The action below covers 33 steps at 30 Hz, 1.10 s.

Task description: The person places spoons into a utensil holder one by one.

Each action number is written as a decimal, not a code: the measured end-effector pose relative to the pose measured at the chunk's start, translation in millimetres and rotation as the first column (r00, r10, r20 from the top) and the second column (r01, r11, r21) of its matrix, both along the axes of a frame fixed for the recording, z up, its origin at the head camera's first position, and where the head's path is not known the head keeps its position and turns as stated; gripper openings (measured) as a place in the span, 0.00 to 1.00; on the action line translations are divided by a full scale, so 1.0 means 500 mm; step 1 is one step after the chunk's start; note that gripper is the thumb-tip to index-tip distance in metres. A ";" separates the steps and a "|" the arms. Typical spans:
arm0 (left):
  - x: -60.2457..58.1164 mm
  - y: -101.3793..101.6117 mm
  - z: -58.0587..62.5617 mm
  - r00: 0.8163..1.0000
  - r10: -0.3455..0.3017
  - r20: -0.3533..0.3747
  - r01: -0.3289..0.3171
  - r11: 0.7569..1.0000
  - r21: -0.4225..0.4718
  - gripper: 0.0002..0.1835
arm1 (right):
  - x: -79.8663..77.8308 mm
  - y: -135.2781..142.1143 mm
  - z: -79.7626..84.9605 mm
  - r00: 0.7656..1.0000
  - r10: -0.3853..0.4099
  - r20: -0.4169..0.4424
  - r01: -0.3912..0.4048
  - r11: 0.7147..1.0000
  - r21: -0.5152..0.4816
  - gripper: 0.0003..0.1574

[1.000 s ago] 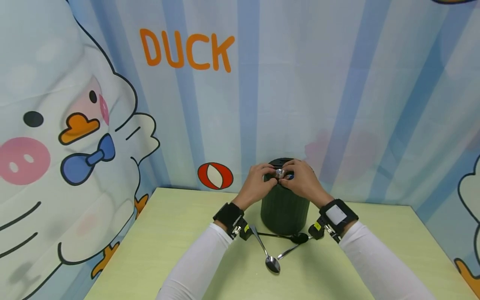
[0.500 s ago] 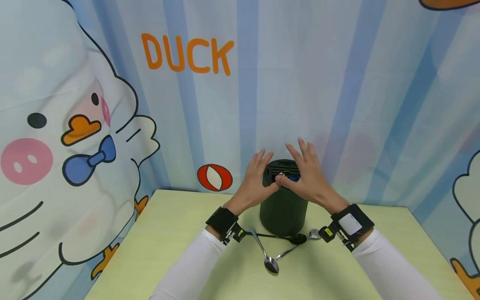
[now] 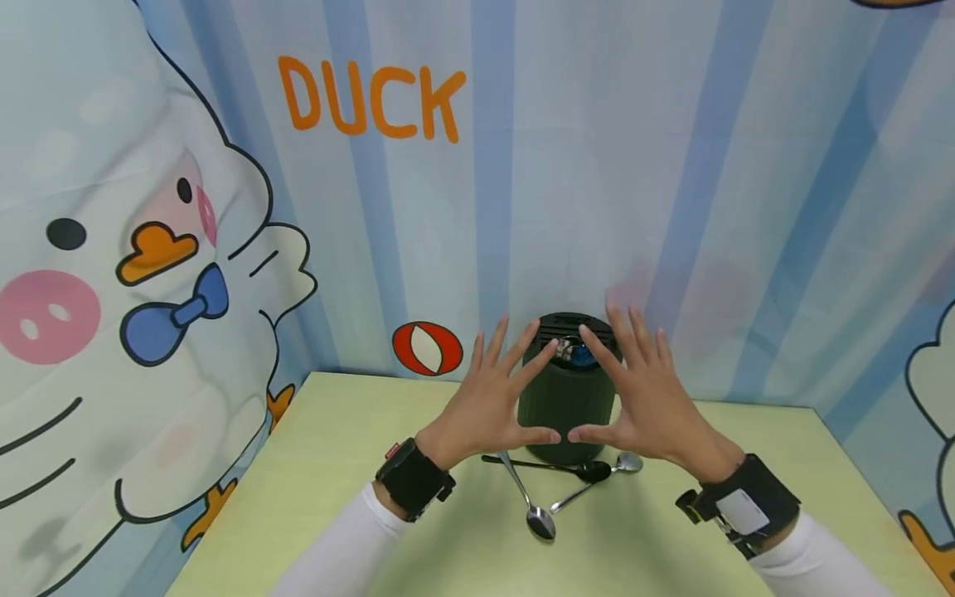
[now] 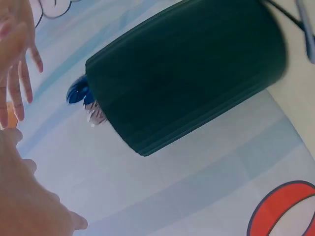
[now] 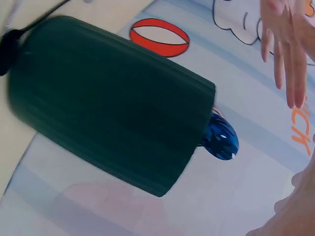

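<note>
A dark green cylindrical container (image 3: pixel 565 402) with a slotted black top stands near the back of the table. Shiny blue (image 5: pixel 221 137) and silver foil-like pieces (image 4: pixel 95 113) stick up from the top; their exact kind cannot be told. My left hand (image 3: pixel 481 406) is raised at the container's left, fingers spread and thumb pointing inward. Mirroring it on the right, my right hand (image 3: pixel 660 406) has its fingers spread too. The two thumbs come close in front of the container. Neither hand holds anything.
Just before the container, a black spoon (image 3: pixel 594 472) and two metal spoons (image 3: pixel 540 524) lie crossing one another on the pale yellow table (image 3: pixel 358 464). A printed cloth backdrop (image 3: pixel 567 166) hangs behind the table's back edge.
One second ago both hands pinched the shiny pieces at the container's top. They have let go, spread their fingers and drawn back toward me and apart. The shiny pieces stay on top.
</note>
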<state>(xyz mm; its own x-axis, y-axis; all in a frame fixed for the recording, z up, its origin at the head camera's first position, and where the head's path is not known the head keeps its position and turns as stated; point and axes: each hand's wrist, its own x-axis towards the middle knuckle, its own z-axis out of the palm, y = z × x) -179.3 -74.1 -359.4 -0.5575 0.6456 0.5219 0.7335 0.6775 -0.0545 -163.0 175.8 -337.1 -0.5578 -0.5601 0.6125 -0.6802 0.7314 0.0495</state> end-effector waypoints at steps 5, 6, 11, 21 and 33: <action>0.027 -0.013 -0.044 1.000 -0.007 0.020 0.009 0.995 -0.099 0.61 | 0.037 0.007 -0.049 0.999 -0.016 0.043 0.016 1.000 0.020 0.76; 0.030 -0.018 -0.055 1.000 -0.004 0.031 0.008 0.993 -0.120 0.62 | 0.046 0.007 -0.058 0.998 -0.021 0.062 0.020 1.000 0.018 0.76; 0.034 -0.041 -0.113 0.995 0.014 0.100 0.005 0.983 -0.185 0.64 | 0.085 0.000 -0.112 0.984 -0.054 0.167 0.052 0.999 0.018 0.77; 0.029 -0.044 -0.209 0.979 0.010 0.205 0.046 0.962 -0.269 0.62 | 0.111 -0.049 -0.228 0.937 -0.084 0.340 0.090 0.996 -0.003 0.74; -0.008 -0.039 -0.274 0.980 0.003 0.198 0.064 0.941 -0.332 0.50 | 0.095 -0.114 -0.287 0.813 -0.207 0.545 0.247 0.969 0.000 0.67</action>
<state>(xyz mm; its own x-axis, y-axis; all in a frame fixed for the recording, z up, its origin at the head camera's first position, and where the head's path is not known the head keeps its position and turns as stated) -183.5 -93.6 -496.3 -0.6029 0.7822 0.1571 0.7725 0.6216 -0.1299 -115.4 118.7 -480.6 -0.9150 -0.3445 0.2100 -0.3980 0.8562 -0.3294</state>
